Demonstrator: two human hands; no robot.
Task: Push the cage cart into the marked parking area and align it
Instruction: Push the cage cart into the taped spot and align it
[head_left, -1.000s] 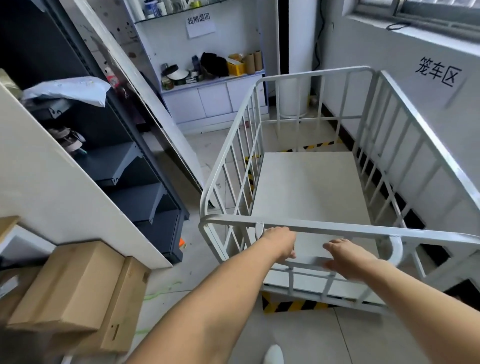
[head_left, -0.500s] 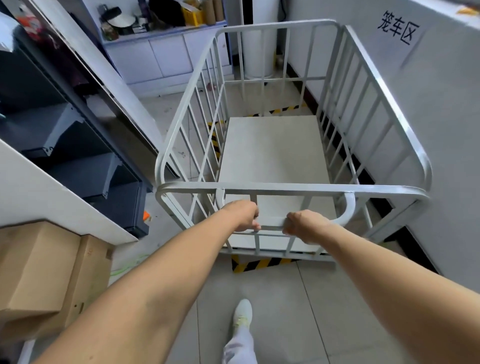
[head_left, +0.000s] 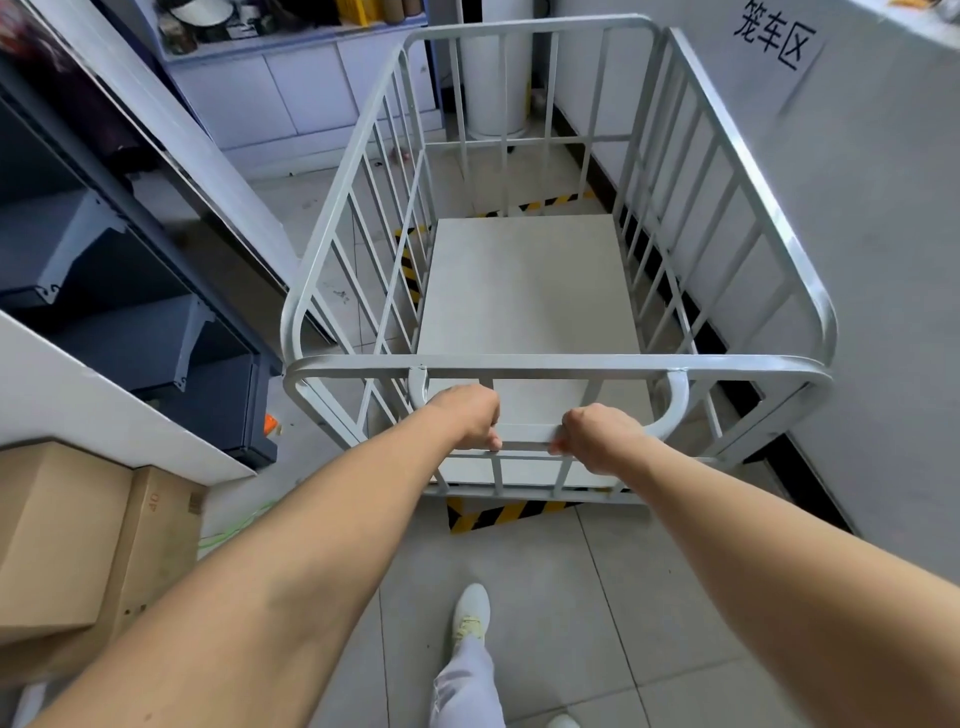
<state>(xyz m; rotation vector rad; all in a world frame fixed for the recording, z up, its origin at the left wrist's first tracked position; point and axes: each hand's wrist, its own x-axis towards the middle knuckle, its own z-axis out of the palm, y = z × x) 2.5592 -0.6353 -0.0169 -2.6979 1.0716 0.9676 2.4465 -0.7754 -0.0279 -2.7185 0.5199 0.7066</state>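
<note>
A white metal cage cart (head_left: 753, 171) with barred sides and a pale flat deck stands in front of me, close along the right wall. My left hand (head_left: 467, 415) and my right hand (head_left: 597, 434) both grip the handle bar (head_left: 524, 439) at the cart's near end, a hand's width apart. Yellow-and-black floor tape (head_left: 498, 517) marks the parking area; strips show under the near end, along the left side and past the far end. A paper sign (head_left: 776, 36) with black characters hangs on the wall beside the cart.
A dark shelving unit (head_left: 130, 291) and a white panel (head_left: 78, 395) stand on the left. Cardboard boxes (head_left: 78, 535) sit at the lower left. White cabinets (head_left: 296, 98) and a white column (head_left: 493, 83) are beyond the cart. My white shoe (head_left: 470, 613) is on the grey tiles.
Both hands have closed on the handle bar. The view has come nearer and tilted down, and the cart now sits squarer along the right wall over the tape.
</note>
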